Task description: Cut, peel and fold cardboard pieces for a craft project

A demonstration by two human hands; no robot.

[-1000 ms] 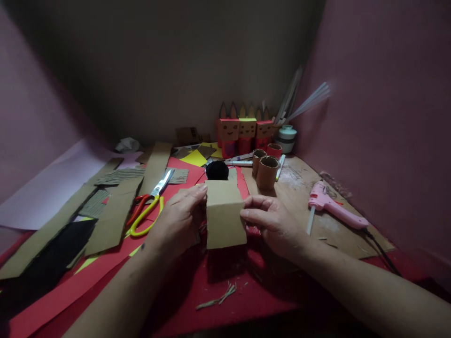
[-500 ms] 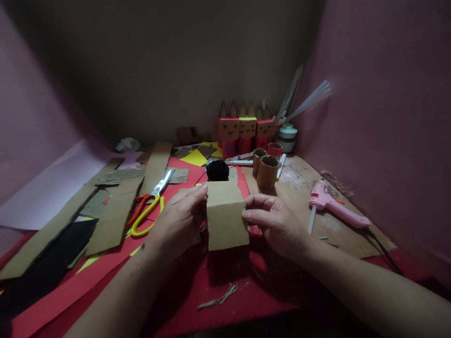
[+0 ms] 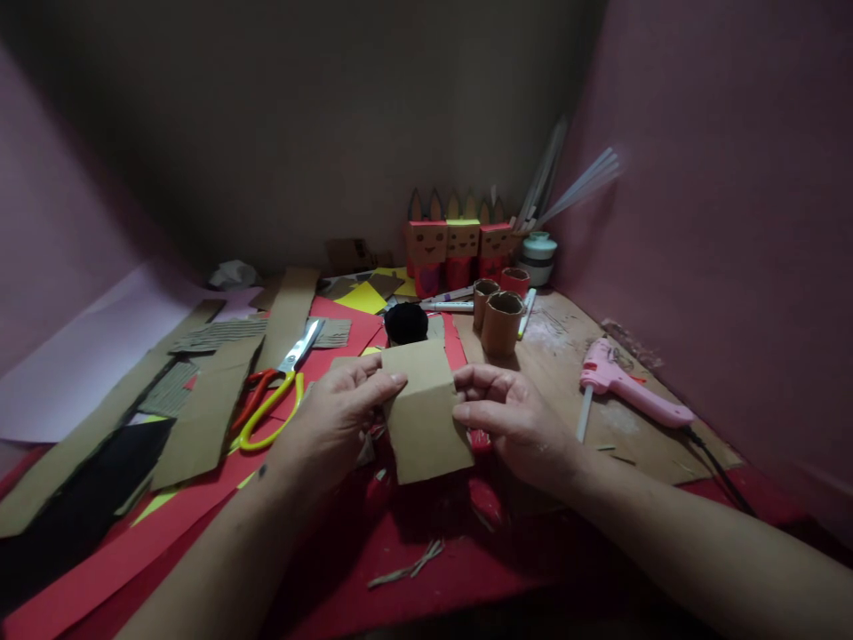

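Since the earlier frame, the thumb of the left hand (image 3: 341, 404) has moved onto the creased cardboard (image 3: 428, 436), now slightly turned at the picture's centre. Both this hand and the right hand (image 3: 516, 418) pinch its opposite sides (fingers closed on it). Probably the crease is being adjusted; the next move calls for even pressure. Below lies a red tabletop (image 3: 466, 573); at right, a pink wall (image 3: 720, 222).

No words, brands or numbers can be read. Far back, left of centre, dark print (image 3: 361, 252) on a brown cardboard box (image 3: 339, 255) is too dim to make out; any lettering on the white pen (image 3: 450, 307) is too small.
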